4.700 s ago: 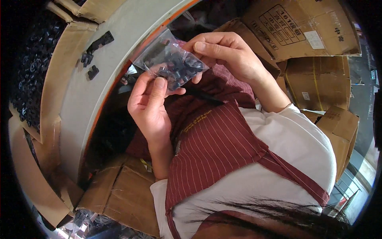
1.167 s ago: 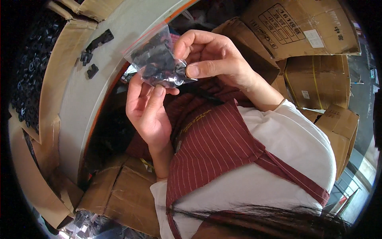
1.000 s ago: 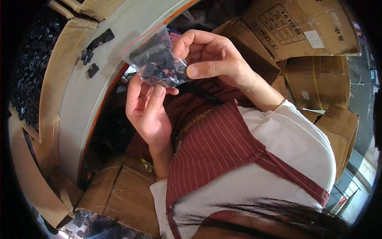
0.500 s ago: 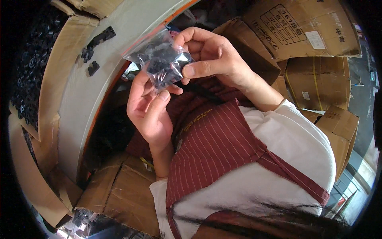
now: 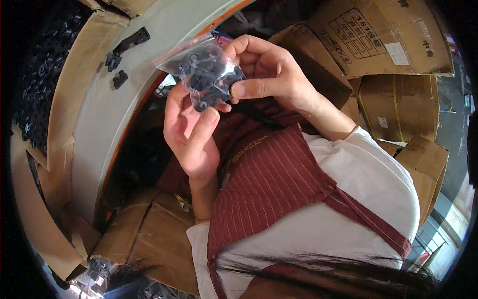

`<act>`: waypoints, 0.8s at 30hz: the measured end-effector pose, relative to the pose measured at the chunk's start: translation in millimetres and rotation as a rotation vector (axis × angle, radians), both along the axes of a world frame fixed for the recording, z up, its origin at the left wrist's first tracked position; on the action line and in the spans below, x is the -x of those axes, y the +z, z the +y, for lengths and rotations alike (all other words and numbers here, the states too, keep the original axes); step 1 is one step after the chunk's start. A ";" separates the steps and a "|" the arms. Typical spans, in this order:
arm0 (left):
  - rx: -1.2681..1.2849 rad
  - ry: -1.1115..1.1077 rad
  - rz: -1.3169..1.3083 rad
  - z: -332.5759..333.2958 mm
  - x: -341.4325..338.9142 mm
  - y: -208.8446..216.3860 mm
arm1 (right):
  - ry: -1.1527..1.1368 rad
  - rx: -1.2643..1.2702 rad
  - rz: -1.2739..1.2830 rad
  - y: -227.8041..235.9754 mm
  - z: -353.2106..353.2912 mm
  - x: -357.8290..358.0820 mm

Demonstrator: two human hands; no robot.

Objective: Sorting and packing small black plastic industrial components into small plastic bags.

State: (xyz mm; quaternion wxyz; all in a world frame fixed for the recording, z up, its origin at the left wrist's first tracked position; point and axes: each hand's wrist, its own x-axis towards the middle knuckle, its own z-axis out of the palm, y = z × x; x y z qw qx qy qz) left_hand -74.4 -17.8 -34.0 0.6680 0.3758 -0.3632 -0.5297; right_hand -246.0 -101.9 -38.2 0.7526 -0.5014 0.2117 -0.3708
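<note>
L hand (image 5: 193,138), R hand (image 5: 280,74): bag (image 5: 208,74) held btwn.

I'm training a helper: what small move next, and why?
Perhaps bring the left hand to the red-lined edge of the clear bag to check closure: dark parts are inside, the right hand holds the bag's side, and whether that edge is sealed isn't clear.

Part of the left hand (image 5: 191,139) is hidden behind a clear bag (image 5: 201,74), whose black parts (image 5: 211,82) overlap too thickly to count. A carton (image 5: 74,74) of dark pieces (image 5: 40,84) is cropped by the black left rim; the worktop (image 5: 102,114) runs out at the top edge, deep shadow obscuring the space beneath.
</note>
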 end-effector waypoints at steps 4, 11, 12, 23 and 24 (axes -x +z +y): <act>-0.019 0.036 0.043 0.7 1.8 -1.4 | 0.006 0.018 -0.023 4.5 4.9 -2.8; -0.056 0.074 -0.035 0.2 0.0 -3.3 | 0.001 0.034 -0.077 2.3 5.6 -4.3; -0.069 0.089 -0.043 0.1 -0.2 -3.4 | -0.019 0.044 -0.099 1.3 5.6 -4.6; -0.070 0.097 0.019 -0.6 -0.3 -4.4 | -0.018 0.062 -0.085 -1.7 5.9 -1.6; -0.063 0.092 0.029 -0.8 -0.7 -5.2 | -0.018 0.059 -0.091 -2.5 5.9 -2.5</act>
